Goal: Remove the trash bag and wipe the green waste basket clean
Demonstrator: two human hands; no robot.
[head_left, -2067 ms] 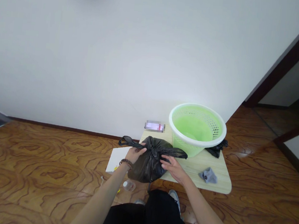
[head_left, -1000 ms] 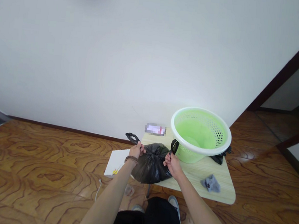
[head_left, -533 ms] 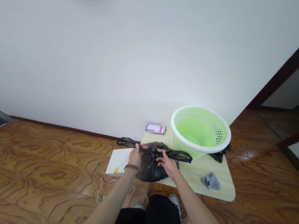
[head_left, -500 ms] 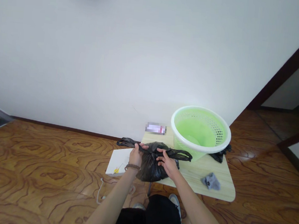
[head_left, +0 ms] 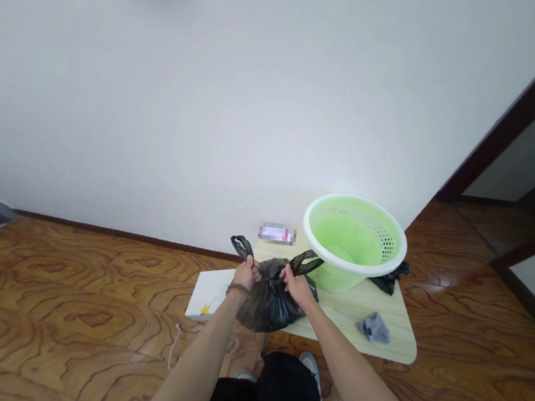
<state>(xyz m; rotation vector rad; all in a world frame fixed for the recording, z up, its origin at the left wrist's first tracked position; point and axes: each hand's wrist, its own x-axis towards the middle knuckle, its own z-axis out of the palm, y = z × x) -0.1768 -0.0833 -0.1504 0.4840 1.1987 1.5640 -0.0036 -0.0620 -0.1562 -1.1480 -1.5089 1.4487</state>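
Two hands work at one black bag [head_left: 270, 298], which sits at the near left edge of the pale wood-grain tabletop [head_left: 371, 299]. Left of it, a flat white sheet [head_left: 209, 286] lies on the glossy wooden floor. The left hand [head_left: 244, 274], with a brown bracelet on the wrist, is clenched on one thin, crinkled handle of the bag; the right hand [head_left: 294, 285] grips the other handle. The bag looks round and full, and its lower part hangs past the edge. Further right stands a round green plastic basket [head_left: 354, 241] with a white rim and perforated wall. A small grey crumpled cloth [head_left: 372, 328] lies near. Something black behind the basket is mostly hidden.
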